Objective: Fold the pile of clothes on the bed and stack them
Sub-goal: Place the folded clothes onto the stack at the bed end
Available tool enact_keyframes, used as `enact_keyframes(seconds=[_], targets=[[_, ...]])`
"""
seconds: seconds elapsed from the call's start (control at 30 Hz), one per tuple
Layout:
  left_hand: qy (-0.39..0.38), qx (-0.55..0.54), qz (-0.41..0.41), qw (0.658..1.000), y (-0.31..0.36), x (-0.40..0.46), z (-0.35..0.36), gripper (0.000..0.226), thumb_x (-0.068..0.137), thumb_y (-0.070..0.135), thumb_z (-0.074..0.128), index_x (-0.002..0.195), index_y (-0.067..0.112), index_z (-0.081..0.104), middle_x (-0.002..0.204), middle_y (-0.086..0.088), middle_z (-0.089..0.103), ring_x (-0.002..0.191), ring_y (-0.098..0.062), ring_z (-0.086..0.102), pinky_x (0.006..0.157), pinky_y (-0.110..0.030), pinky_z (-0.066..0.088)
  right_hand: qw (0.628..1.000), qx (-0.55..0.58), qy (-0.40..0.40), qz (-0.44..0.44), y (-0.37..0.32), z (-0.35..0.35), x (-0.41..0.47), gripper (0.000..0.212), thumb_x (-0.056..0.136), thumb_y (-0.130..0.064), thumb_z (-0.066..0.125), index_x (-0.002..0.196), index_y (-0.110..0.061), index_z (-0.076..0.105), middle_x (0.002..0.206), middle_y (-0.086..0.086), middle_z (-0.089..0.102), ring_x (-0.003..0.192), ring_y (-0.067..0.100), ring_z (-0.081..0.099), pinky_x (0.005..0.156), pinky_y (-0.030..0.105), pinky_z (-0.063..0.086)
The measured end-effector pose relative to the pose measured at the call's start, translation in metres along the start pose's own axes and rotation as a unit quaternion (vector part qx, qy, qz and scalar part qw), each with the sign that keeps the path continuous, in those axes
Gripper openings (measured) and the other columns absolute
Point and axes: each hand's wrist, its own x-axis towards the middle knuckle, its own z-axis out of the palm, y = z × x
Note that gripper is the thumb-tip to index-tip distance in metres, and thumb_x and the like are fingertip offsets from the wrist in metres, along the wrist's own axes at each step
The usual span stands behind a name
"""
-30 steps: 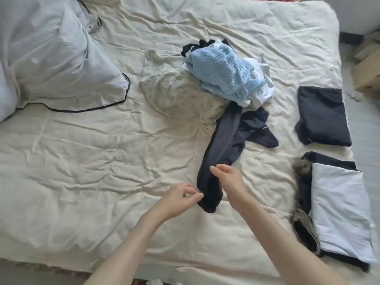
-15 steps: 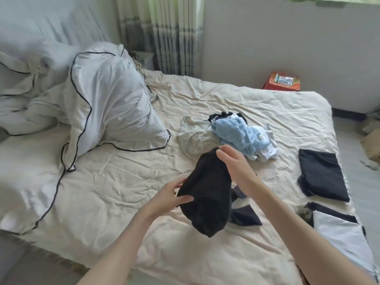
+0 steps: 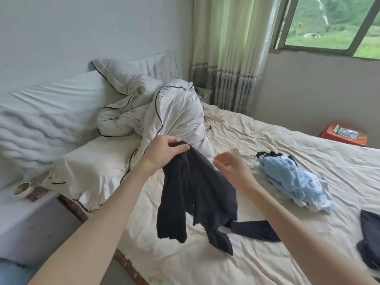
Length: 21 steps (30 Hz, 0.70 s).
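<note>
Single head-worn view, looking forward and slightly down across the bed [image 3: 267, 254] toward the window [image 3: 329, 23]; both forearms close in foreground.

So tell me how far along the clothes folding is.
Done: one dark folded piece lies at the right edge of the bed. In hand: the left hand holds up a black garment; the right hand holds nothing. Left: the light blue pile is unfolded.
</note>
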Motion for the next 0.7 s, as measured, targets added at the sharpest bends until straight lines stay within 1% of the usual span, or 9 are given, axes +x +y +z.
enact_keyframes(seconds=[0.1, 0.17, 0.23, 0.3, 0.37, 0.43, 0.53, 0.6, 0.7], targets=[[0.006, 0.013, 0.017, 1.0, 0.009, 0.001, -0.027, 0.017, 0.079, 0.027, 0.075, 0.081, 0.01, 0.072, 0.079, -0.005, 0.072, 0.075, -0.018, 0.067, 0.074, -0.03, 0.053, 0.996, 0.002, -0.071, -0.054, -0.026, 0.048, -0.017, 0.022, 0.078, -0.041, 0.071, 0.096, -0.037, 0.059, 0.09, -0.016, 0.063, 0.084, -0.001, 0.06, 0.069, 0.007, 0.042], [0.008, -0.003, 0.027, 1.0, 0.009, -0.002, -0.049, 0.015, 0.08, 0.026, 0.074, 0.079, 0.012, 0.07, 0.077, -0.005, 0.071, 0.069, -0.015, 0.066, 0.069, -0.028, 0.053, 0.996, -0.022, -0.068, -0.06, -0.041, 0.079, -0.016, 0.036, 0.079, -0.045, 0.07, 0.11, -0.029, 0.058, 0.097, -0.013, 0.059, 0.089, 0.005, 0.059, 0.068, 0.006, 0.041], [0.026, -0.03, 0.034, 0.999, 0.005, -0.005, -0.072, 0.011, 0.081, 0.025, 0.073, 0.078, 0.015, 0.07, 0.074, -0.002, 0.071, 0.065, -0.011, 0.065, 0.064, -0.023, 0.052, 0.994, -0.056, -0.068, -0.062, -0.055, 0.104, -0.013, 0.037, 0.084, -0.041, 0.066, 0.112, -0.02, 0.057, 0.1, -0.007, 0.056, 0.092, 0.012, 0.06, 0.068, 0.012, 0.041], [0.053, -0.047, 0.044, 0.997, -0.004, -0.006, -0.103, 0.009, 0.081, 0.024, 0.073, 0.075, 0.019, 0.07, 0.068, 0.006, 0.069, 0.06, -0.003, 0.062, 0.058, -0.016, 0.048, 0.99, -0.084, -0.077, -0.078, -0.068, 0.131, -0.009, 0.02, 0.089, -0.032, 0.063, 0.094, -0.013, 0.056, 0.096, 0.0, 0.057, 0.091, 0.018, 0.061, 0.071, 0.026, 0.044], [0.073, -0.041, 0.048, 0.995, -0.017, -0.007, -0.134, 0.01, 0.082, 0.021, 0.072, 0.073, 0.02, 0.069, 0.066, 0.008, 0.067, 0.06, -0.002, 0.06, 0.06, -0.015, 0.046, 0.99, -0.084, -0.081, -0.079, -0.078, 0.149, -0.004, 0.023, 0.092, -0.022, 0.059, 0.075, -0.014, 0.046, 0.081, 0.003, 0.056, 0.082, 0.022, 0.06, 0.068, 0.03, 0.042], [0.088, -0.021, 0.038, 0.995, -0.034, -0.009, -0.164, 0.008, 0.082, 0.021, 0.072, 0.076, 0.016, 0.07, 0.075, 0.0, 0.068, 0.069, -0.009, 0.059, 0.069, -0.023, 0.048, 0.993, -0.056, -0.091, -0.046, -0.083, 0.157, 0.005, 0.021, 0.094, -0.018, 0.056, 0.075, -0.017, 0.049, 0.075, 0.0, 0.055, 0.075, 0.02, 0.057, 0.068, 0.028, 0.043], [0.112, 0.049, 0.022, 0.992, -0.066, -0.011, -0.201, 0.014, 0.081, 0.026, 0.073, 0.081, 0.012, 0.073, 0.082, -0.005, 0.072, 0.076, -0.014, 0.062, 0.075, -0.028, 0.049, 0.986, 0.085, -0.139, 0.029, -0.09, 0.155, 0.018, 0.009, 0.096, -0.013, 0.052, 0.096, -0.008, 0.06, 0.092, 0.01, 0.062, 0.083, 0.019, 0.06, 0.073, 0.027, 0.052], [0.128, 0.107, 0.005, 0.986, -0.085, -0.013, -0.214, 0.015, 0.082, 0.027, 0.072, 0.082, 0.013, 0.073, 0.082, -0.002, 0.072, 0.078, -0.014, 0.062, 0.075, -0.027, 0.046, 0.974, 0.161, -0.155, 0.034, -0.099, 0.152, 0.025, 0.013, 0.096, -0.012, 0.054, 0.087, -0.01, 0.063, 0.083, 0.003, 0.064, 0.074, 0.01, 0.062, 0.067, 0.023, 0.051], [0.145, 0.107, -0.021, 0.983, -0.107, -0.016, -0.215, 0.003, 0.086, 0.018, 0.068, 0.084, 0.016, 0.07, 0.089, -0.002, 0.07, 0.079, -0.011, 0.059, 0.077, -0.022, 0.044, 0.974, 0.189, -0.122, 0.034, -0.121, 0.151, 0.039, 0.014, 0.093, -0.016, 0.059, 0.084, -0.012, 0.068, 0.073, -0.002, 0.067, 0.065, 0.009, 0.064, 0.061, 0.022, 0.053]])
